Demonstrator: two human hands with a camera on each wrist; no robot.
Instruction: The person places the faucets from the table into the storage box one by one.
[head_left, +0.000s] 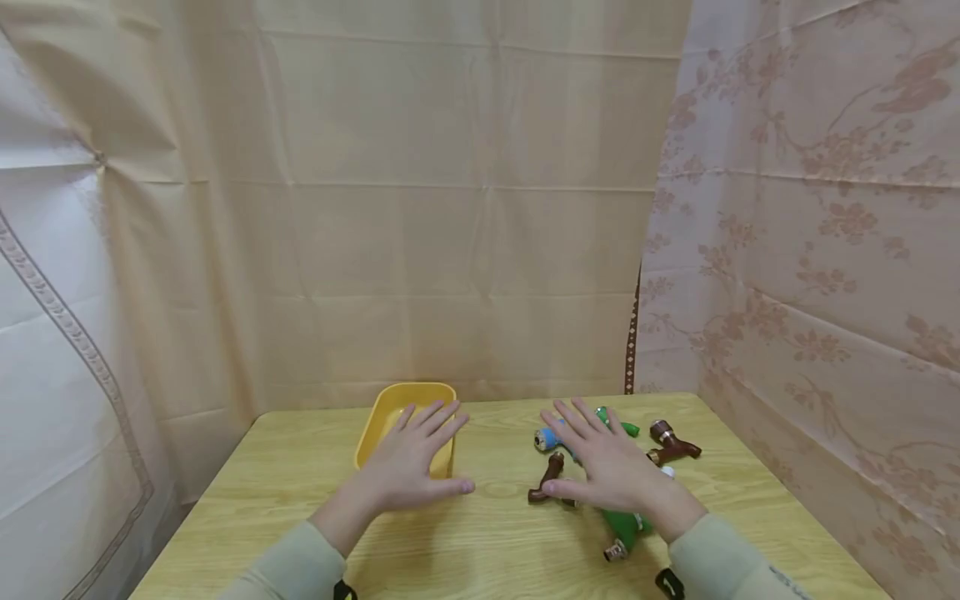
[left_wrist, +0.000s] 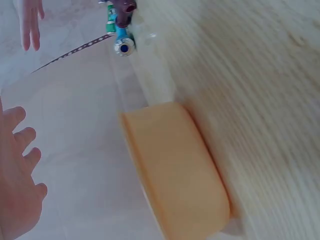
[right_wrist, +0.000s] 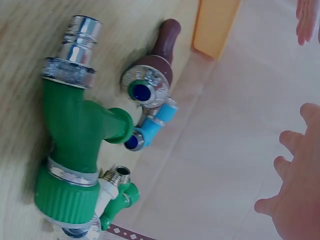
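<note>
My left hand (head_left: 405,462) is held over the near side of a yellow plastic bin (head_left: 388,410), fingers straight and spread, gripping nothing. To the right, my right hand (head_left: 615,467) hovers with spread fingers above a group of plastic taps. Around it lie a blue tap (head_left: 545,439), a brown tap (head_left: 553,468), a green tap (head_left: 628,429) behind, and another brown tap (head_left: 678,450) at the right. A larger green tap (right_wrist: 72,130) with a metal spout end lies closest to me. Part of a white tap (right_wrist: 105,195) shows; my right hand hides most of it in the head view.
The light wood-grain table (head_left: 277,492) carries everything. A beige curtain (head_left: 450,208) hangs along its back edge, and a flowered curtain (head_left: 840,250) borders the right side. White cloth (head_left: 60,375) hangs at the left.
</note>
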